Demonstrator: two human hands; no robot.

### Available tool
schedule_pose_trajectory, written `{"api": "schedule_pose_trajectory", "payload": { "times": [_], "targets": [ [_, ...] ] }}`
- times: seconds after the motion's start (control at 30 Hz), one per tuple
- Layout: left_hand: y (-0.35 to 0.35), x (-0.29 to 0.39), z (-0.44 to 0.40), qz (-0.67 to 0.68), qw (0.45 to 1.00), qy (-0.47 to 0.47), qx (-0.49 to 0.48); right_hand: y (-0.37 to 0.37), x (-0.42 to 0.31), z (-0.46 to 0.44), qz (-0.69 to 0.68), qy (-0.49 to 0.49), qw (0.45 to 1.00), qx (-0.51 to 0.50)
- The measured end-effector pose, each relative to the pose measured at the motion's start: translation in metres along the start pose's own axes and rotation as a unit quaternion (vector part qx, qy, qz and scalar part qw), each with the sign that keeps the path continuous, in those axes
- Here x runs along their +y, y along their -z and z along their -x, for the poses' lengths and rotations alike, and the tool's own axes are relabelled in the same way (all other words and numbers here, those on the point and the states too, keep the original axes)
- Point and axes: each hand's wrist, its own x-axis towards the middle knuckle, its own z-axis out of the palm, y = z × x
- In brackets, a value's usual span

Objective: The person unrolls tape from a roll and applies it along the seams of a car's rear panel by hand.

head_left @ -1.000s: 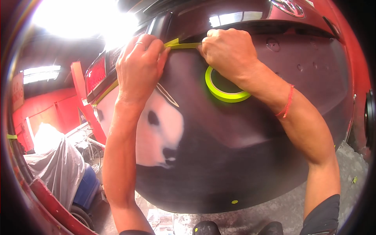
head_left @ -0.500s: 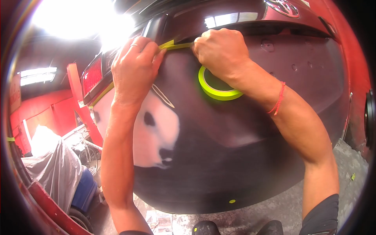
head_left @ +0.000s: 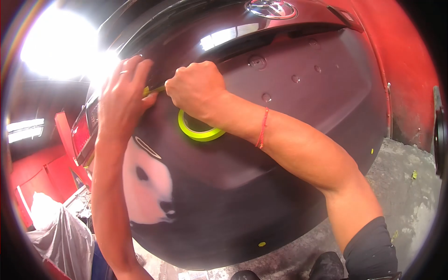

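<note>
A roll of yellow-green masking tape [head_left: 201, 136] hangs under my right hand [head_left: 198, 88]. That hand is a fist on the tape, and a short strip [head_left: 157, 88] runs left from it toward my left hand [head_left: 122, 95]. My left hand lies with fingers stretched out and thumb apart, at the strip's left end by the upper edge of the car's rear panel [head_left: 261, 163]. The panel is dull and dark, with a pale sanded patch [head_left: 148, 179] below my left hand. My left fingertips look slightly blurred.
A chrome emblem [head_left: 271, 8] sits on the glossy upper bodywork. A red wall [head_left: 401, 70] stands close at the right. Lower left is a grey covered object [head_left: 67, 242]. My shoes are on the stained concrete floor [head_left: 396, 186].
My view has shifted to the right, so hands, tape and car appear further left and lower. My left fingers have straightened from a bent grip; my right fist still holds the tape.
</note>
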Motion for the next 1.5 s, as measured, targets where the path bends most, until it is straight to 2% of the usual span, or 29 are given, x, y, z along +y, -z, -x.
{"api": "schedule_pose_trajectory", "payload": {
  "times": [0.07,0.13,0.2,0.3,0.4,0.47,0.5,0.53,0.57,0.63,0.77,0.83,0.9,0.97,1.03,1.1,1.13,1.2,1.33,1.4,1.5],
  "targets": [
    [-0.006,0.002,-0.005,0.018,1.000,-0.005,-0.023,-0.001,-0.001,0.001,0.004,-0.010,1.000,0.006],
    [-0.006,0.002,-0.004,0.024,0.999,-0.025,-0.004,0.000,-0.003,0.000,0.001,-0.011,1.000,0.010],
    [-0.008,0.004,-0.010,0.036,0.999,-0.004,-0.027,-0.002,-0.003,0.001,-0.002,-0.011,1.000,0.015],
    [-0.015,0.000,-0.016,0.046,0.997,-0.058,0.007,-0.004,-0.001,0.000,0.014,-0.008,0.999,0.037],
    [-0.022,-0.003,0.000,0.053,0.997,-0.035,0.052,-0.002,-0.001,0.001,0.031,-0.018,0.999,-0.002],
    [-0.024,-0.001,0.011,0.049,0.998,-0.005,0.047,-0.004,0.001,0.003,0.038,-0.036,0.998,0.046],
    [-0.024,0.001,0.014,0.078,0.996,0.039,0.033,-0.004,0.004,0.004,0.036,-0.032,0.997,0.059],
    [-0.026,0.002,0.015,0.108,0.990,0.084,0.019,-0.004,0.006,0.004,0.041,-0.027,0.997,0.058],
    [-0.024,0.005,0.012,0.110,0.990,0.090,0.024,-0.003,0.007,0.004,0.042,-0.032,0.997,0.051],
    [-0.018,0.008,0.006,0.165,0.984,0.063,-0.032,-0.001,0.009,0.005,0.048,-0.034,0.997,0.043],
    [-0.010,0.001,-0.012,0.182,0.976,0.060,-0.104,0.005,0.011,0.011,0.025,-0.069,0.997,0.026],
    [-0.015,0.001,-0.008,0.186,0.976,0.070,-0.089,0.000,0.013,0.014,0.024,-0.074,0.997,0.017],
    [-0.021,0.001,-0.006,0.187,0.977,0.074,-0.075,-0.009,0.014,0.016,0.008,-0.071,0.992,0.101],
    [-0.025,0.001,-0.005,0.182,0.981,0.055,-0.038,-0.011,0.013,0.018,-0.001,-0.065,0.992,0.105],
    [-0.026,0.002,-0.008,0.179,0.981,0.062,-0.048,-0.008,0.006,0.024,-0.010,-0.060,0.992,0.110],
    [-0.027,0.003,-0.012,0.176,0.980,0.069,-0.054,0.003,-0.017,0.041,0.003,-0.037,0.998,0.056],
    [-0.027,0.002,-0.011,0.184,0.979,0.070,-0.054,0.001,-0.029,0.047,0.009,-0.058,0.998,-0.010],
    [-0.029,0.002,-0.012,0.197,0.977,0.059,-0.054,-0.005,-0.041,0.062,0.017,-0.059,0.997,0.046],
    [-0.029,0.005,-0.011,0.202,0.975,0.086,-0.038,-0.004,-0.037,0.077,-0.037,-0.094,0.995,0.008],
    [-0.025,0.007,-0.013,0.202,0.974,0.092,-0.054,-0.011,-0.026,0.080,-0.022,-0.009,0.993,0.116],
    [-0.024,0.006,-0.012,0.203,0.974,0.089,-0.055,-0.008,-0.018,0.086,-0.016,-0.013,0.993,0.119]
  ]
}}
